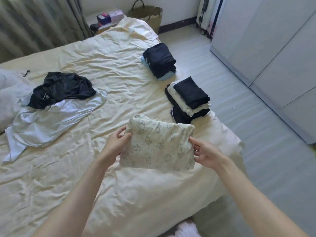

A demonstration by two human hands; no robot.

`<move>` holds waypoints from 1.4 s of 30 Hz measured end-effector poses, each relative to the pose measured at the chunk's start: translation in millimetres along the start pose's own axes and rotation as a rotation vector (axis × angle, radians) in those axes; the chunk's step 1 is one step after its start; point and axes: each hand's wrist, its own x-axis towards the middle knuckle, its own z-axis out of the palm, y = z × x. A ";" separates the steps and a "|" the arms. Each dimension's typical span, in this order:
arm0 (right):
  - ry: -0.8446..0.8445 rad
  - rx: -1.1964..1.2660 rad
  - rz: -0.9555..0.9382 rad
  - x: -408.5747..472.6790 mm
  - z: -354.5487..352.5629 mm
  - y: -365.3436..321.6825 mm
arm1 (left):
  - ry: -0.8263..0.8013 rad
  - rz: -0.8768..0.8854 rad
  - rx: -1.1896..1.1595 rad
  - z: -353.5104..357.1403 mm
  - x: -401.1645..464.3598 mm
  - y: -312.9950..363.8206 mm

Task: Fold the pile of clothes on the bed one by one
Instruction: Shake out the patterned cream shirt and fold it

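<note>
A folded pale patterned garment [158, 144] is held just above the cream bed sheet [102, 69]. My left hand [118, 142] grips its left edge and my right hand [203, 153] grips its right edge. Unfolded clothes remain at the left of the bed: a crumpled black shirt [63, 89] lying on a white garment [51, 124]. Two folded stacks stand near the bed's right edge: a dark one over light blue [160, 61], and a black-and-white one [189, 100] just beyond the held garment.
A grey pillow [8, 100] lies at the far left. Beyond the bed are green curtains [34, 23], a bedside table with boxes [109, 17] and a woven basket [147, 14]. Grey floor and a white wardrobe [273, 48] lie to the right.
</note>
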 end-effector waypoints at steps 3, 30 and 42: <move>-0.019 0.138 0.066 23.8 -30.9 -40.2 | -0.039 0.066 0.153 39.9 56.8 55.2; 0.142 0.503 0.011 211.6 -112.7 -147.6 | 0.110 0.695 0.716 270.2 353.3 143.7; 0.366 -1.416 -0.763 220.4 -91.0 -169.1 | -0.241 0.654 1.441 276.5 333.4 111.8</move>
